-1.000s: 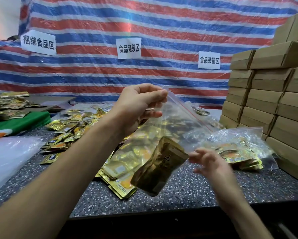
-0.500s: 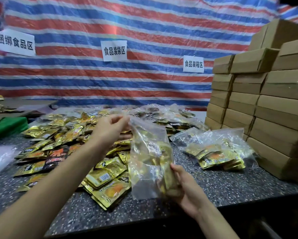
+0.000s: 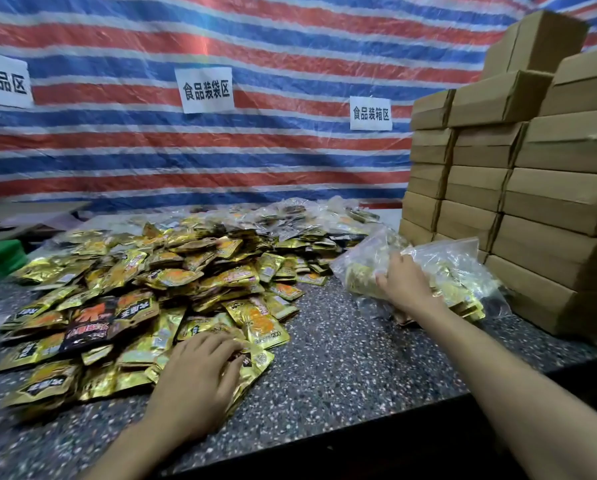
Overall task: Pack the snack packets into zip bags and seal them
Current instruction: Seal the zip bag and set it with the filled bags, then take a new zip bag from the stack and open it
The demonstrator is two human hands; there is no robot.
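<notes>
Now | left hand (image 3: pixel 200 379): snack packets (image 3: pixel 151 278) | right hand (image 3: pixel 406 289): zip bag (image 3: pixel 361 268) | sign (image 3: pixel 205 90): 食品装袋区

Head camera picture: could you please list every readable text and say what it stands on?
"食品装袋区": middle paper sign on the striped tarp.
"食品装箱区": right paper sign.
"食品区": left paper sign, cut off by the frame edge.
Print on the snack packets: too blurred to read.

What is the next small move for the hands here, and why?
Probably the right hand should let go of the filled zip bag: it lies on a second filled bag beside the cardboard boxes, so it seems put away. The left hand rests on the loose snack packets, placed to gather the next batch.
</notes>
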